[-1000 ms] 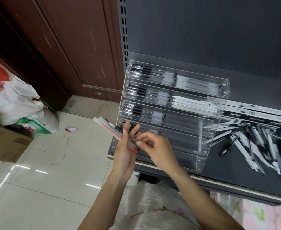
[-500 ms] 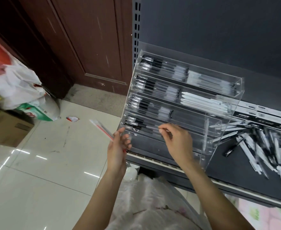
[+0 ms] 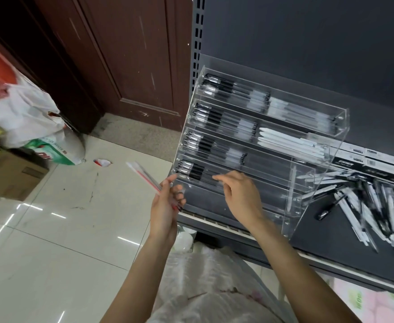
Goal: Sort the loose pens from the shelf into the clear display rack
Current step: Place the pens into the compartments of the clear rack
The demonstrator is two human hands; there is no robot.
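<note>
While the left hand (image 3: 165, 206) held a small bundle of pens (image 3: 144, 177) with red and white barrels, its grip curled round their lower ends, the bundle slanted up and to the left, just off the front left corner of the clear rack (image 3: 256, 145). The right hand (image 3: 240, 194) reached over the rack's fourth tier from the top, its thumb and forefinger pressed together at the tier's front wall; whether that grip pinched a pen could not be told. Black-capped pens lay in rows at the left end of the upper four tiers, with white pens (image 3: 291, 141) to the right in the second tier. The rack stood on the dark shelf (image 3: 331, 231), and the loose pens (image 3: 366, 206) lay in a heap on the shelf just to its right, beside flat boxes (image 3: 375, 159). White bags (image 3: 28, 117) sat on the tiled floor (image 3: 51, 229) to the left.
</note>
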